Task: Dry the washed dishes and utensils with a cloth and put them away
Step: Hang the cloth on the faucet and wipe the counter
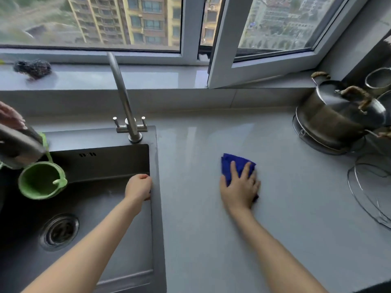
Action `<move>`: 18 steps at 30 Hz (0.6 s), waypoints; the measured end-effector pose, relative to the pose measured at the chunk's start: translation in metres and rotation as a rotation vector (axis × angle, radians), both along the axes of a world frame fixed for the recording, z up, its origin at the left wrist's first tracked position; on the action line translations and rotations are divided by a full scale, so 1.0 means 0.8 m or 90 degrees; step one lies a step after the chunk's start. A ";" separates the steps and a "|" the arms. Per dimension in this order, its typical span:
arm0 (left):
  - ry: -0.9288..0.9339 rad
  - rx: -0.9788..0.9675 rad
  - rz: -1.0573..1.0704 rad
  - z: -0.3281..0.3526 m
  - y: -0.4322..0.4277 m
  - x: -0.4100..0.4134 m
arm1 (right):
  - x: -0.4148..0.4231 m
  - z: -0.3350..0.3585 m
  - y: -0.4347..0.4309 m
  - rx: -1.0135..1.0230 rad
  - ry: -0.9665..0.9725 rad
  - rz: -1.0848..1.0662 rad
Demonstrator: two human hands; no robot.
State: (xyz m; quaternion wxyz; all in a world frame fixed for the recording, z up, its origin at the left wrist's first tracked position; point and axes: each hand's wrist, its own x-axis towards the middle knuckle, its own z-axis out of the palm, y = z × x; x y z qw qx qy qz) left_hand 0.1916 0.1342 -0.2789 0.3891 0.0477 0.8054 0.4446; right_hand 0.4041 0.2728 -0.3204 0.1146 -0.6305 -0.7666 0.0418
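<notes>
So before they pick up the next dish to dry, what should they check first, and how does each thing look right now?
1. Cloth in hand: ok. The right hand lies flat on the blue cloth on the counter.
2. Left hand free: not ok, it holds the sink rim.
3. Something to dry within reach: ok, green cup at the sink; lidded steel pot back right.
4. Cup washed: cannot tell.
5. Cloth dry enough: cannot tell.

This is a home kitchen: a dark sink (95, 166) with a tap (124, 98) is set in a grey worktop (211, 229), a steel pot (338, 115) stands at its far right corner, and a window (127, 22) shows apartment blocks.
</notes>
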 end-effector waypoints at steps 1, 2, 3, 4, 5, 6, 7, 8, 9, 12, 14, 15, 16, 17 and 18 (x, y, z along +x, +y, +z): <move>0.009 -0.009 0.032 0.000 0.009 -0.006 | -0.034 -0.003 -0.032 0.028 -0.022 0.169; 0.016 -0.013 0.060 0.000 0.017 -0.012 | -0.056 -0.005 -0.067 0.040 -0.040 0.359; 0.025 -0.020 0.079 -0.001 0.024 -0.019 | -0.063 -0.004 -0.094 0.022 -0.051 0.542; 0.031 -0.024 0.091 -0.002 0.028 -0.025 | -0.062 -0.001 -0.100 0.000 -0.052 0.692; 0.035 -0.022 0.093 -0.001 0.032 -0.032 | -0.052 0.003 -0.081 -0.012 -0.043 0.790; 0.039 -0.015 0.087 -0.002 0.034 -0.040 | -0.036 0.004 -0.045 0.004 -0.037 0.810; 0.041 -0.009 0.078 -0.003 0.035 -0.049 | -0.017 0.002 0.000 0.007 -0.028 0.758; 0.043 -0.006 0.073 -0.004 0.034 -0.058 | 0.004 -0.004 0.052 0.008 -0.011 0.638; 0.047 -0.003 0.074 -0.005 0.033 -0.066 | 0.025 -0.006 0.108 0.000 -0.004 0.466; 0.042 0.011 0.101 -0.002 0.028 -0.084 | 0.039 0.011 0.222 -0.068 0.030 -0.053; 0.037 0.020 0.129 0.000 0.024 -0.093 | -0.022 0.022 0.234 -0.119 0.039 -0.203; 0.038 0.022 0.142 0.003 0.022 -0.097 | -0.063 0.022 0.224 -0.125 0.037 -0.181; 0.042 0.025 0.154 0.004 0.020 -0.101 | -0.104 0.018 0.204 -0.110 0.039 -0.100; 0.045 0.028 0.165 0.006 0.018 -0.104 | -0.144 0.013 0.176 -0.090 0.036 0.013; 0.048 0.029 0.173 0.006 0.016 -0.107 | -0.180 0.009 0.141 -0.071 0.022 0.138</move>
